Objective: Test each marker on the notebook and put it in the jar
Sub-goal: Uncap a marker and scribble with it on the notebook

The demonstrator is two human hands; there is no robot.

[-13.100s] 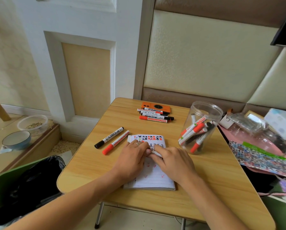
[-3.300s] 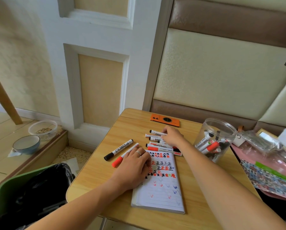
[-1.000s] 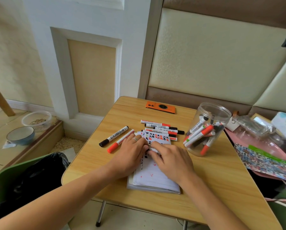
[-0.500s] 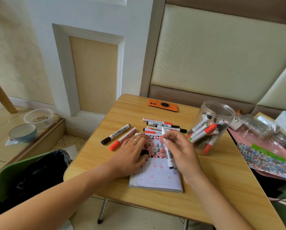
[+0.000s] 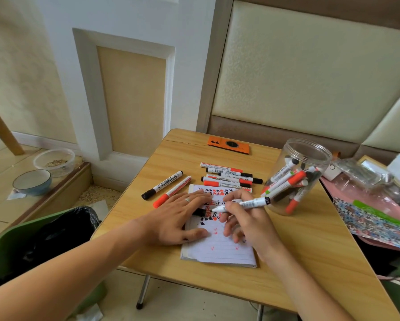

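A lined notebook (image 5: 219,250) lies open on the wooden table (image 5: 310,258), its top rows filled with black and red test marks. My left hand (image 5: 174,218) presses flat on its left edge, with a black cap (image 5: 199,212) under the fingers. My right hand (image 5: 247,222) grips an uncapped white marker (image 5: 252,203) nearly level, tip pointing left over the page. A clear plastic jar (image 5: 296,174) with several markers stands to the right. A row of markers (image 5: 226,178) lies behind the notebook. A black marker (image 5: 163,185) and a red marker (image 5: 172,191) lie to the left.
An orange phone (image 5: 229,144) lies at the table's far edge. Pink bags and patterned packets (image 5: 375,212) crowd the right side. A green bin with a black liner (image 5: 43,242) stands at the lower left, and two bowls (image 5: 32,181) sit on the floor.
My right hand has turned the marker from upright to nearly level, tip toward the left. The cap came off and stays under my left hand.
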